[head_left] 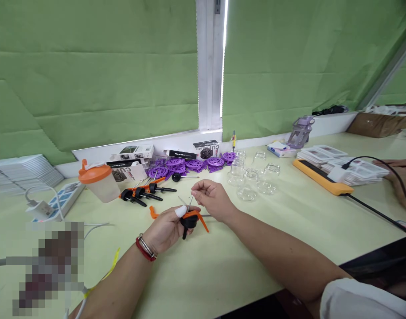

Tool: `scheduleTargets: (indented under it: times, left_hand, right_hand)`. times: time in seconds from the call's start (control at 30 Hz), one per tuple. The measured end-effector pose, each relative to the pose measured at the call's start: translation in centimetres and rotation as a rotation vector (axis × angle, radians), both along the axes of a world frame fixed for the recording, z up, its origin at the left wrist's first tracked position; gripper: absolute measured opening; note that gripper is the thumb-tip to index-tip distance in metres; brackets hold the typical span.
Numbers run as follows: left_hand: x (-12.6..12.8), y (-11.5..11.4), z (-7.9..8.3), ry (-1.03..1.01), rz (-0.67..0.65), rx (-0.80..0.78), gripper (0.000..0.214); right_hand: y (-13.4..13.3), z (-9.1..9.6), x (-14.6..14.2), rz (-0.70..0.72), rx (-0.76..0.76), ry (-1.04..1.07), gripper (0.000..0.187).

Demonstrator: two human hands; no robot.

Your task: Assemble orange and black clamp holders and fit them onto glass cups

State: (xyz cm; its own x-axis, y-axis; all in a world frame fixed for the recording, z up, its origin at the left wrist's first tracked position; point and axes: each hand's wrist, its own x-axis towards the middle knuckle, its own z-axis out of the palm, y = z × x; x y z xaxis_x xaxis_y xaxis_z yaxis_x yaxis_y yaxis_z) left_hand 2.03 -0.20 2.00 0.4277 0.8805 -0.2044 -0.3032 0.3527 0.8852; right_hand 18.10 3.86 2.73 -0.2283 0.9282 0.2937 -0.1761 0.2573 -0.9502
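Note:
My left hand (166, 230), a white cover on its thumb, is closed around a black plastic part (189, 221) with bent orange arms (203, 222). Between the thumb and fingers of my right hand (213, 201) is a thin metal rod (190, 203), which stands up from the middle of the held part. The rod's lower end is hidden by the left thumb and the orange piece. Another thin metal rod (208, 215) sticks out sideways just under my right hand. Beyond my hands lie several similar black and orange parts (139, 193).
Behind are purple plastic discs (176, 163), printed boxes (133, 173) and an orange-lidded cup (98, 181). Glass jars (251, 177) stand right of centre. Farther right are an orange power strip (322, 178), white packs (356, 173), a purple bottle (301, 132) and another person's hand (397, 166).

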Motion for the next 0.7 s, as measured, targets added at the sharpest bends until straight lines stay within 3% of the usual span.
scheduleTargets:
  times: [0.27, 0.37, 0.57, 0.7]
  left_hand:
    - [0.17, -0.01, -0.69, -0.040, -0.006, 0.017, 0.027]
    - [0.23, 0.00, -0.41, -0.051, 0.034, 0.026, 0.024]
    - [-0.12, 0.48, -0.35, -0.068, 0.092, 0.013, 0.021]
    - [-0.23, 0.75, -0.47, -0.131, 0.179, -0.027, 0.018]
  right_hand:
    - [-0.68, -0.67, -0.58, 0.050, -0.103, 0.003, 0.018]
    - [-0.67, -0.78, -0.48, 0.095, -0.091, -0.094, 0.016]
    - [-0.74, -0.14, 0.13, 0.078, 0.369, -0.412, 0.010]
    - [-0.58, -0.24, 0.26, 0.106, 0.460, -0.534, 0.014]
